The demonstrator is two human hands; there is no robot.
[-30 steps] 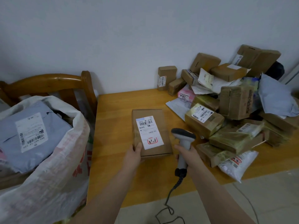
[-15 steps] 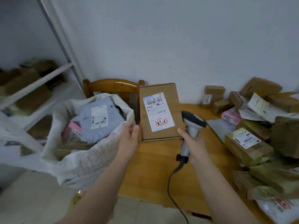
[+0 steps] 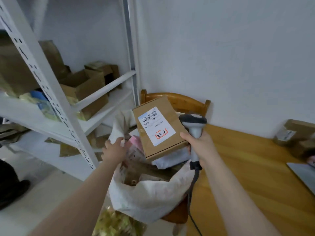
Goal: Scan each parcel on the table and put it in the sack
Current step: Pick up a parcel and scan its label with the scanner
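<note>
Several parcels point(image 3: 170, 158) fill the white woven sack point(image 3: 150, 198), flat brown cardboard box point(image 3: 172, 114) topmost; our left hand point(image 3: 115, 148) spread empty, right hand point(image 3: 202, 147) clasping grey scanner point(image 3: 193, 121); more await far right.

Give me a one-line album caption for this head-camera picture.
A labelled cardboard box tilts over the white sack, left hand open beside it, right hand gripping the scanner.

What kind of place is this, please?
Probably a small parcel sorting or storage room: white metal shelving holds cardboard boxes, the right hand holds a barcode scanner, and a labelled parcel is above a white sack of packages.
</note>
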